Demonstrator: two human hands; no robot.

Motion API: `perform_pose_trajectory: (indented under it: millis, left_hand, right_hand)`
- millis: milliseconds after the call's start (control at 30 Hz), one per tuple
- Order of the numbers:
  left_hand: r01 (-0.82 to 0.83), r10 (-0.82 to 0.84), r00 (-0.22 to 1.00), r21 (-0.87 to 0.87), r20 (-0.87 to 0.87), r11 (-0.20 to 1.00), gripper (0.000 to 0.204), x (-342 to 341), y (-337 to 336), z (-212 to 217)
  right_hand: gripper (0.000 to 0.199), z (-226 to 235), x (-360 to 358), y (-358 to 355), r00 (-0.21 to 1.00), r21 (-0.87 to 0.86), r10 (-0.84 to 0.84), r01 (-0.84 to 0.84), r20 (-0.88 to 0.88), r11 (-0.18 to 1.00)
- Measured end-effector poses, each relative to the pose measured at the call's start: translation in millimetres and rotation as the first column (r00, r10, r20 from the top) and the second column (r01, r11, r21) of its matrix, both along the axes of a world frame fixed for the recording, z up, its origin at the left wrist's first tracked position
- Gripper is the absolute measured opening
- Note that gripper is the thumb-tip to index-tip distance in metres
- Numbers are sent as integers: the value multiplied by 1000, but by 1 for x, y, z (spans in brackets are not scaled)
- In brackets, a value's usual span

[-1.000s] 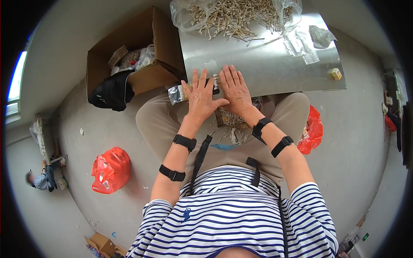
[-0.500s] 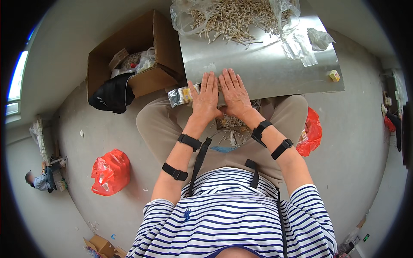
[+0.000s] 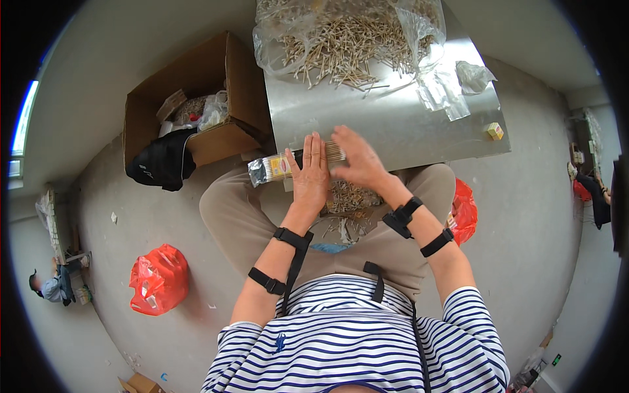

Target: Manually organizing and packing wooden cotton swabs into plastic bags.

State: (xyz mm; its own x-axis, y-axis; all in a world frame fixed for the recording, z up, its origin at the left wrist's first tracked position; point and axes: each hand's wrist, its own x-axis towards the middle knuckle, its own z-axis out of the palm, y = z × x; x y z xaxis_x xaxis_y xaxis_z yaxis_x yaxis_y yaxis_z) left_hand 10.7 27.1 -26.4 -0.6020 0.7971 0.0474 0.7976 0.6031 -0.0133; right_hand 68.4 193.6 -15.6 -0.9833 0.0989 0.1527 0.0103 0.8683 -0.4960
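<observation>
A clear plastic pack of cotton swabs (image 3: 277,166) with a yellow label lies along the near edge of the metal table. Across its middle my left hand (image 3: 310,173) rests flat, fingers stretched and hiding part of it. Bare swab sticks (image 3: 335,152) show just right of that hand. My right hand (image 3: 360,161) hovers at their right end, slightly blurred, with its fingers loosely bent and apart and nothing visible in it. A large heap of loose cotton swabs (image 3: 347,52) spreads over the far part of the table.
Left of the metal table (image 3: 386,128) stands an open cardboard box (image 3: 246,92) with a black cloth (image 3: 160,160) over its edge. Clear plastic bags (image 3: 442,92) and a small yellow box (image 3: 495,131) lie on the right. Red bags (image 3: 159,280) sit on the floor; a person works far left.
My right hand has lifted and turned away from beside my left hand, uncovering the stick ends. My left hand stays on the pack. The whole view has shifted slightly.
</observation>
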Motion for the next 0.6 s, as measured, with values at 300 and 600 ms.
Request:
perform_pose_trajectory:
  millis: [300, 600]
  left_hand:
    - [-17, 27, 982, -56, 186, 998, 135, 4, 4, 21]
    - [-29, 36, 978, -35, 204, 999, 119, 0, 4, 25]
  right_hand:
    - [30, 7, -91, 76, 617, 17, -781, 784, 92, 621]
    - [13, 6, -60, 124, 609, 195, -788, 765, 88, 614]
